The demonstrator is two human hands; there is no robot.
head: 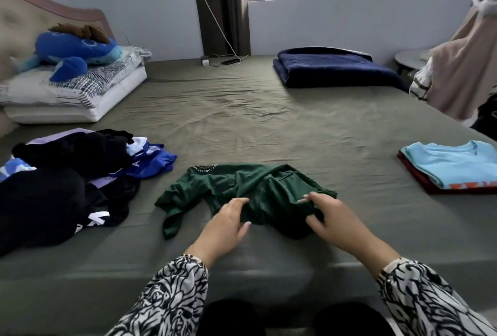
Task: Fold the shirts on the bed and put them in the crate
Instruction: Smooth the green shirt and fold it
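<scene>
A crumpled dark green shirt (242, 188) with white lettering lies near the front edge of the bed (255, 115). My left hand (228, 221) pinches its near hem between thumb and fingers. My right hand (326, 214) grips the bunched cloth on the shirt's right side. To the left lies a heap of unfolded shirts (72, 171), black, blue and lilac. A folded stack sits at the right, a light blue shirt (451, 162) on top of a dark red one (419, 177). No crate is in view.
Pillows with a blue plush toy (75, 50) sit at the back left by the headboard. A folded navy blanket (333, 69) lies at the back right. A charger and cable (215, 61) rest by the far wall. Hanging clothes (462, 67) stand right of the bed.
</scene>
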